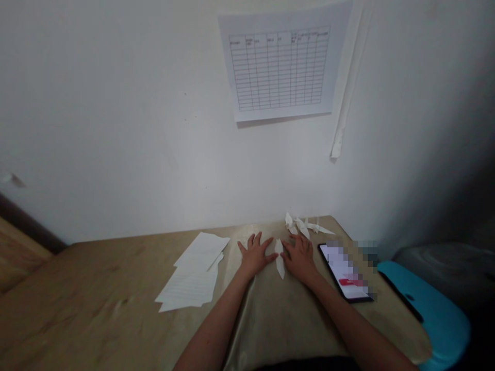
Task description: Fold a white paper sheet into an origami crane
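Observation:
A narrow folded piece of white paper [280,262], pointed at its near end, lies on the brown-covered table [116,288] between my hands. My left hand [255,255] rests to its left with fingers spread, the thumb reaching its edge. On the other side, my right hand [300,257] lies with fingers apart, its thumb and index finger at the paper's right edge. Neither hand is wrapped around it. Just beyond my right hand sit several folded white paper figures [301,226], bunched near the wall.
Loose white paper sheets [193,278] overlap left of my hands. A phone [344,273] with a lit screen lies to the right. Past the table's right edge is a turquoise object [429,304]. A printed grid sheet [280,67] hangs on the wall.

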Motion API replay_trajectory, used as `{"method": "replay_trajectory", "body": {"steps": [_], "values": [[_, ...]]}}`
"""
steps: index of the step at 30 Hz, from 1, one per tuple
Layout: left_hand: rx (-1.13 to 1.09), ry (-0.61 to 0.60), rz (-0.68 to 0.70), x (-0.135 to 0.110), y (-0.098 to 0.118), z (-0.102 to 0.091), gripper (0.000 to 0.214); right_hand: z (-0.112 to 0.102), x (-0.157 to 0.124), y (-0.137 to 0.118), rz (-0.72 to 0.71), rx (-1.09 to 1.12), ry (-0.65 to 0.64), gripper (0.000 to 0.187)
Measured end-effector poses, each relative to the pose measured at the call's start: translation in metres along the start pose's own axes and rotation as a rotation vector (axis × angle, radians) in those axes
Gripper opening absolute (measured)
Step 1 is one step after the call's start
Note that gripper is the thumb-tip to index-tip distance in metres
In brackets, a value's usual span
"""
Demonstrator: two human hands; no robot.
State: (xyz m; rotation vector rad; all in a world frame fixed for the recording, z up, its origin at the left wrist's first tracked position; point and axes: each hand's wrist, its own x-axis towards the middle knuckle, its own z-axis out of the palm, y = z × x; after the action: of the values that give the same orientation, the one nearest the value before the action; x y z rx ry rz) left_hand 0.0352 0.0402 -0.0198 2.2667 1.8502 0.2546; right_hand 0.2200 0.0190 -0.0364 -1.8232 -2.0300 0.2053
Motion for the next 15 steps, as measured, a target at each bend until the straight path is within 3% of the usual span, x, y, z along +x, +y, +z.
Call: {"method": "replay_trajectory", "body": {"steps": [6, 15], "values": [[-0.009, -0.003, 0.019, 0.0, -0.001, -0.001, 0.076, -0.001, 0.0, 0.003, -0.045, 0.051, 0.013, 0.035], [-0.104, 0.026, 0.011, 0.001, -0.004, -0.002, 0.058, 0.01, 0.007, 0.012, -0.035, 0.118, 0.028, 0.028]]}}
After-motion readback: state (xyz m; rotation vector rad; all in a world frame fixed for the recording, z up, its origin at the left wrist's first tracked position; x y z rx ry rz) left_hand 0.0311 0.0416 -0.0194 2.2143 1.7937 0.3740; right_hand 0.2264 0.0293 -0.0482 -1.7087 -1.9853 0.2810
